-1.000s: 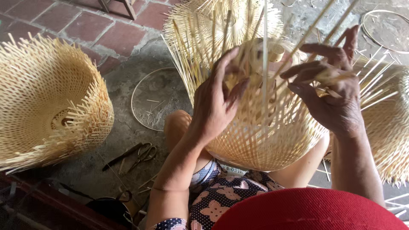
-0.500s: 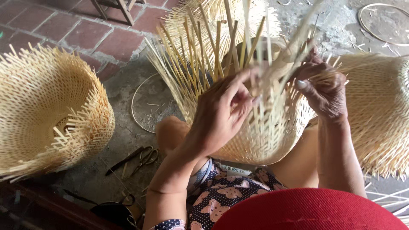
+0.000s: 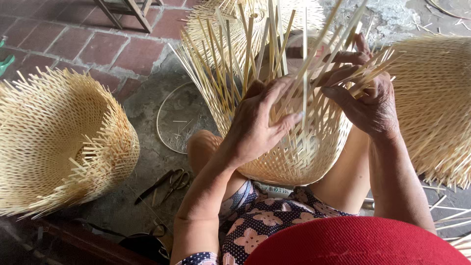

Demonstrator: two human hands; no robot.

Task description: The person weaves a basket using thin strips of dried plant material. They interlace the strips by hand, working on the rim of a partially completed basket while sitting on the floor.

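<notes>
In the centre of the frame, a half-woven bamboo basket (image 3: 294,152) rests between the person's knees, its lower wall a tight pale lattice and its upper part loose flat strips (image 3: 245,64) fanning upward. The left hand (image 3: 260,122) lies spread against the basket's near wall, fingers slightly curled over the strips without closing on any. The right hand (image 3: 365,100), at centre right, pinches a bundle of strips between thumb and bent fingers. A finished basket (image 3: 59,142) with a spiky rim sits at the left; another woven basket (image 3: 436,103) fills the right edge. Scissors (image 3: 169,184) lie on the grey stone floor (image 3: 142,108) at lower centre-left, beside a thin wire hoop (image 3: 159,125).
</notes>
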